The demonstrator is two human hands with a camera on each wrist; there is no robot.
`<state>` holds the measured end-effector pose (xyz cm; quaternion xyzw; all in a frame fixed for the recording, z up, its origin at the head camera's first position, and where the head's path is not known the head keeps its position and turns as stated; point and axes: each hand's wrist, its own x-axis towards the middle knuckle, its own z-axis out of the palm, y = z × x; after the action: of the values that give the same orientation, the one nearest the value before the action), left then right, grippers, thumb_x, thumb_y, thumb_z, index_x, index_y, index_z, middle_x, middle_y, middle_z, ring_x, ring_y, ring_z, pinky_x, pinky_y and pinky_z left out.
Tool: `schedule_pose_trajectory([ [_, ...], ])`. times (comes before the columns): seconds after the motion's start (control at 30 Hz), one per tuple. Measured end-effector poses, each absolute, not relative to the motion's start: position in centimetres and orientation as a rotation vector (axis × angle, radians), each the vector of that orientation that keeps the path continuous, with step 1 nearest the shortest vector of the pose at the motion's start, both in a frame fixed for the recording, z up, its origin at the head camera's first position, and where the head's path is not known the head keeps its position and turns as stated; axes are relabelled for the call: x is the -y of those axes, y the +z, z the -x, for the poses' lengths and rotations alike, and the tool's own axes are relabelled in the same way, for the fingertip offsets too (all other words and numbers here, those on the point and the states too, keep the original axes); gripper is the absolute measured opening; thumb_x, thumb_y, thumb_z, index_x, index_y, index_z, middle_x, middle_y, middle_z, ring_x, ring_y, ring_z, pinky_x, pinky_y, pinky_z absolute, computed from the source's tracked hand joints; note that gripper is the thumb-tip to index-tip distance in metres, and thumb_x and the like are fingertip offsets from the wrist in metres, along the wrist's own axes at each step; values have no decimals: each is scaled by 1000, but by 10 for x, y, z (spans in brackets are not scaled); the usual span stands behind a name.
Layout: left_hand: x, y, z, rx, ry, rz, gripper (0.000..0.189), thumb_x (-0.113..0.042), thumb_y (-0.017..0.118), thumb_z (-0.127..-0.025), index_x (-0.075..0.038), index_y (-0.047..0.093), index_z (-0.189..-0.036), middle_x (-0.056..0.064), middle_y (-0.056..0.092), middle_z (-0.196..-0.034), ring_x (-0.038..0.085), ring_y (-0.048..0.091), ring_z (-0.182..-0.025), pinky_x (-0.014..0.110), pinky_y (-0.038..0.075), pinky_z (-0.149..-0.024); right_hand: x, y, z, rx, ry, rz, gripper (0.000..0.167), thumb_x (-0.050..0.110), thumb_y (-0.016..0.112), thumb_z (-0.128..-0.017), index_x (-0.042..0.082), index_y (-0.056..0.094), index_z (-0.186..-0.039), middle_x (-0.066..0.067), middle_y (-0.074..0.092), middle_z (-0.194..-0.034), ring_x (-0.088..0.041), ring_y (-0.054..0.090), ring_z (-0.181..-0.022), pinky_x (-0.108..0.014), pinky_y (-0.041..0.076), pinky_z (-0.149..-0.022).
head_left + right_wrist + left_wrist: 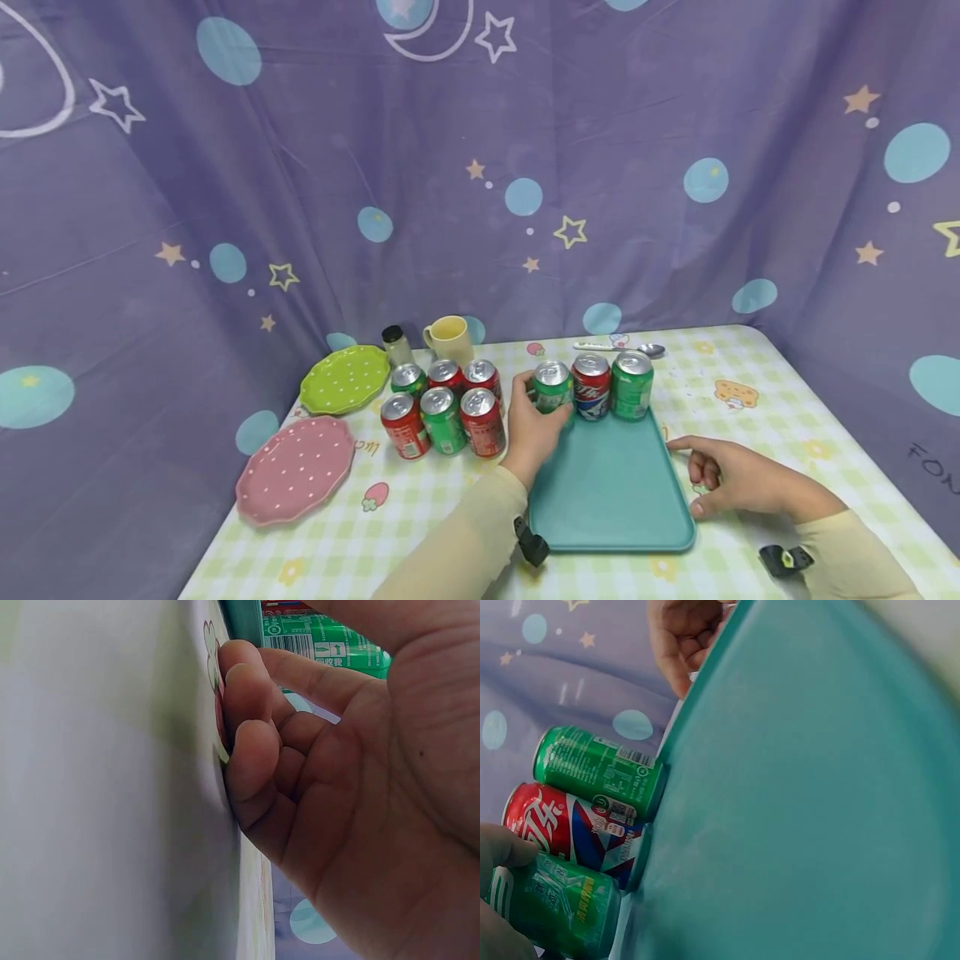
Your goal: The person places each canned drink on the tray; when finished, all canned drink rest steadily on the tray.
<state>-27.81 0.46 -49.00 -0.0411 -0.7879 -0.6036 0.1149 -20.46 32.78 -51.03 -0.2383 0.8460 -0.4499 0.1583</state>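
Note:
My left hand [536, 429] grips a green soda can [553, 385] at the far left corner of a teal tray [611, 492]. In the left wrist view, that green can [562, 907] stands beside a red, white and blue cola can [581, 832] and another green can [604, 772]. These three form a row along the tray's far end. My right hand [738, 479] rests on the table at the tray's right edge, thumb tip by the rim and index finger stretched forward. In the right wrist view its other fingers [251, 761] curl loosely, holding nothing.
Left of the tray stand several red and green cans [441, 421] in two rows. Behind them are a yellow mug [450, 340] and a black-lidded jar [397, 346]. A green plate [345, 379] and a pink plate [296, 471] lie farther left. A spoon [651, 350] lies behind the tray.

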Motion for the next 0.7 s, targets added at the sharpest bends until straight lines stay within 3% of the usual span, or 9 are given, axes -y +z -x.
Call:
schedule_pose_trajectory([
  [0.2,-8,-488,287,2281,-1763,100,70,-6,88,-80,-13,51,-140,9,62,-132,28,59,-122,49,49,-106,-328,-510,205,-2415,-1290,676,93,20,94,-78,-9,43,-150,-10,57,-96,-14,52,-74,-27,46,-62],
  [0.7,-10,-495,303,2274,-1750,71,70,-5,89,-78,-14,53,-137,8,63,-130,28,59,-121,47,49,-107,-326,-506,203,-2432,-1277,678,92,21,94,-77,-8,45,-149,-11,57,-95,-14,52,-74,-27,46,-62],
])
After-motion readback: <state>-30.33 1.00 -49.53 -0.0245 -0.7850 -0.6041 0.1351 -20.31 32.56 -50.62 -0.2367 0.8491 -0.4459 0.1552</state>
